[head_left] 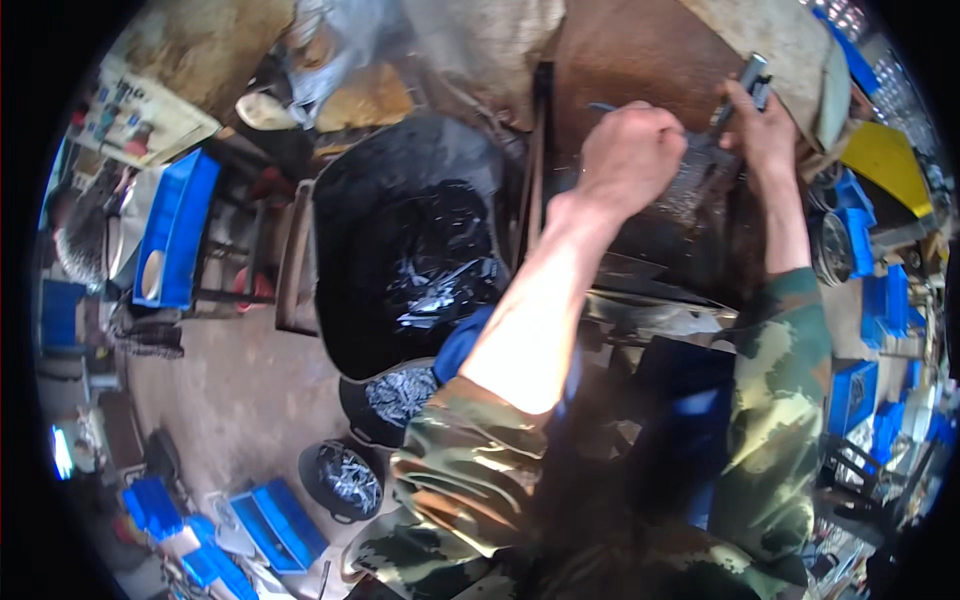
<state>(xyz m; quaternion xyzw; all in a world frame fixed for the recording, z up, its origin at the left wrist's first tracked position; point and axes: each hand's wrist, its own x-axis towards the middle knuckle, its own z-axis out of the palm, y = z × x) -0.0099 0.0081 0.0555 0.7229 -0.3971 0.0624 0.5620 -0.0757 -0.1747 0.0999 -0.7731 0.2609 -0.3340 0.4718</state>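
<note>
My left hand is closed in a fist above the dark, wet-looking work surface. A thin blue tip shows beside its knuckles; what the fist holds is hidden. Farther right, my right hand grips a shiny grey metal piece, shaped like a short bar or tube, tilted up and away from me. Left of my left forearm stands a large black tub with shiny, strip-like metal pieces lying in dark liquid or on a wet bottom.
Two smaller black buckets with grey metal pieces, one beside the tub and one nearer me, stand on the floor. Blue bins lie at the left, with others at the right. A brown board rises behind the work surface.
</note>
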